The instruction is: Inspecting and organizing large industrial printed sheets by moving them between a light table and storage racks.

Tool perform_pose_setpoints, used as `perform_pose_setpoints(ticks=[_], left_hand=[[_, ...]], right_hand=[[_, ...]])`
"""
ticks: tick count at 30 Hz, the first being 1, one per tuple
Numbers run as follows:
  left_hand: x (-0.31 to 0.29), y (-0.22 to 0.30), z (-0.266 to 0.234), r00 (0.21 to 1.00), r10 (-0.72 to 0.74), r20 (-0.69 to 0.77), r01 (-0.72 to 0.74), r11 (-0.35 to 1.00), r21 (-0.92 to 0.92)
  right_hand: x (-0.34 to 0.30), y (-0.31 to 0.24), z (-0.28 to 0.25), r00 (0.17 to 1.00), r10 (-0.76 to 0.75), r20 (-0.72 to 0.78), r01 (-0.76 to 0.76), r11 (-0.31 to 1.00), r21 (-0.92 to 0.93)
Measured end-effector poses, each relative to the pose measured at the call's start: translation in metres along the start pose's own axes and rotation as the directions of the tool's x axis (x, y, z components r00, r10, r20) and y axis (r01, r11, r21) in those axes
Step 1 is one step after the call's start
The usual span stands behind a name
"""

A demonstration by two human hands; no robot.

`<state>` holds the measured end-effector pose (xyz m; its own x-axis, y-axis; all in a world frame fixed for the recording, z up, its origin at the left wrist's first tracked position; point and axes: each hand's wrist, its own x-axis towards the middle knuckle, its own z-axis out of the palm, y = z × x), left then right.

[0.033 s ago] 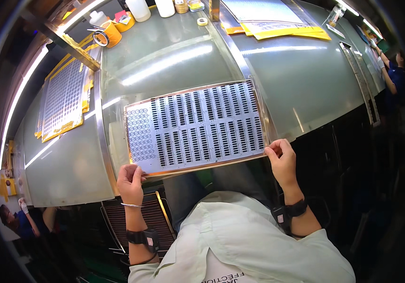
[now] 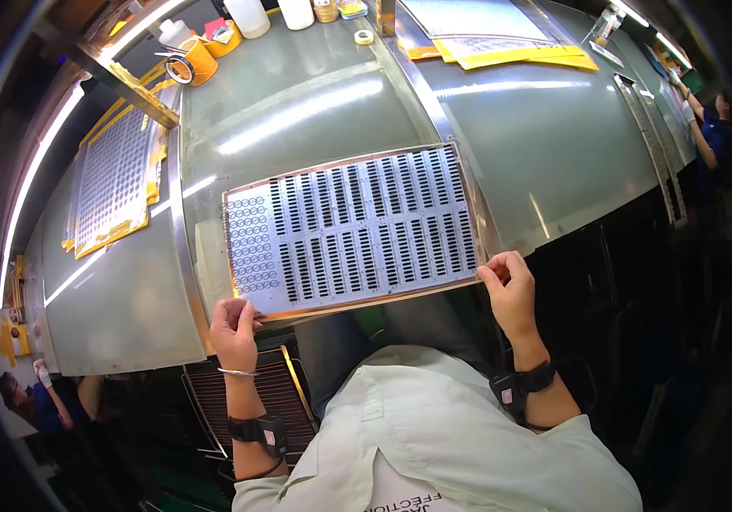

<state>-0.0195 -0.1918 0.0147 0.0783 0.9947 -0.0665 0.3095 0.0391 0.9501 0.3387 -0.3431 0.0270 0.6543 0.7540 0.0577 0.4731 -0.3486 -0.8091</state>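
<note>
A flat rectangular patterned sheet point(image 2: 357, 229) lies at the near edge of the table in front of me. Rows of small dark slots cover most of it, with a block of little ring shapes on its left end and a copper-coloured border. My left hand point(image 2: 235, 331) pinches its near left corner between thumb and fingers. At the near right corner, my right hand point(image 2: 509, 288) has the edge in a similar pinch. Both hands are closed, and the fingertips partly cover the corners.
Yellow-edged patterned sheets point(image 2: 112, 188) lie on the left, and more yellow-edged sheets point(image 2: 511, 51) at the back right. A yellow holder point(image 2: 204, 61), a tape roll point(image 2: 364, 37) and a white bottle point(image 2: 248, 15) stand at the back. Metal rulers point(image 2: 649, 145) lie right. Co-workers appear at both sides.
</note>
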Motion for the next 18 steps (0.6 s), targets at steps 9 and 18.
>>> perform_pose_setpoints(ticks=[9, 18], left_hand=[[0.005, -0.001, -0.004, 0.997, -0.057, 0.055, 0.056, 0.998, 0.018], [0.005, 0.000, -0.004, 0.998, -0.047, 0.044, 0.042, 0.993, 0.111]], right_hand=[[-0.002, -0.002, 0.005, 0.999, -0.035, -0.036, 0.031, 0.995, -0.094], [-0.013, 0.014, 0.026, 0.985, 0.171, -0.024, -0.160, 0.956, 0.247]])
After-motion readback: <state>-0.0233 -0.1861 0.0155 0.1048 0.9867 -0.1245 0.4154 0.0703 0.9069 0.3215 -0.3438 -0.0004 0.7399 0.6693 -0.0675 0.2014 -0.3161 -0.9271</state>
